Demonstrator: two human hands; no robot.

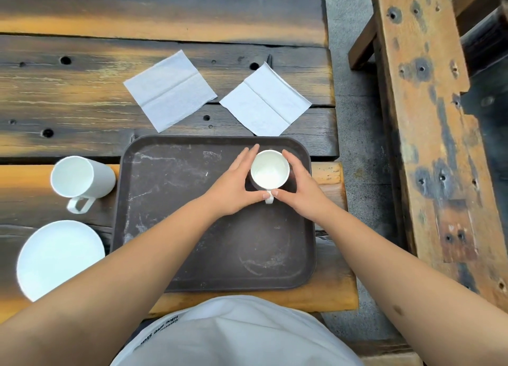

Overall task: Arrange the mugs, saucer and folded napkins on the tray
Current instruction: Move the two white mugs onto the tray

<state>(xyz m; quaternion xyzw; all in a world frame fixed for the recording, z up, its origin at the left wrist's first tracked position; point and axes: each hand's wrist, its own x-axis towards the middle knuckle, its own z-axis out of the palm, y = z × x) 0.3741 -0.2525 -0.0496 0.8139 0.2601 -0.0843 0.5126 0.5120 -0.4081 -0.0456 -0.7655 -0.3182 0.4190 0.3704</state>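
Note:
A dark brown tray point(178, 228) lies on the wooden table in front of me. A white mug point(270, 169) stands upright in its far right part, handle toward me. My left hand point(236, 184) and my right hand point(299, 184) cup the mug from both sides, thumbs meeting at the handle. A second white mug point(79, 180) stands on the table left of the tray. A white saucer point(59, 258) sits at the near left. Two white napkins lie flat beyond the tray: one at the left point(170, 90), one at the right point(265, 100).
The table point(82, 13) is made of rough dark planks with holes and ends just right of the tray. A weathered wooden bench point(428, 118) runs along the right, across a strip of grey floor point(357, 118).

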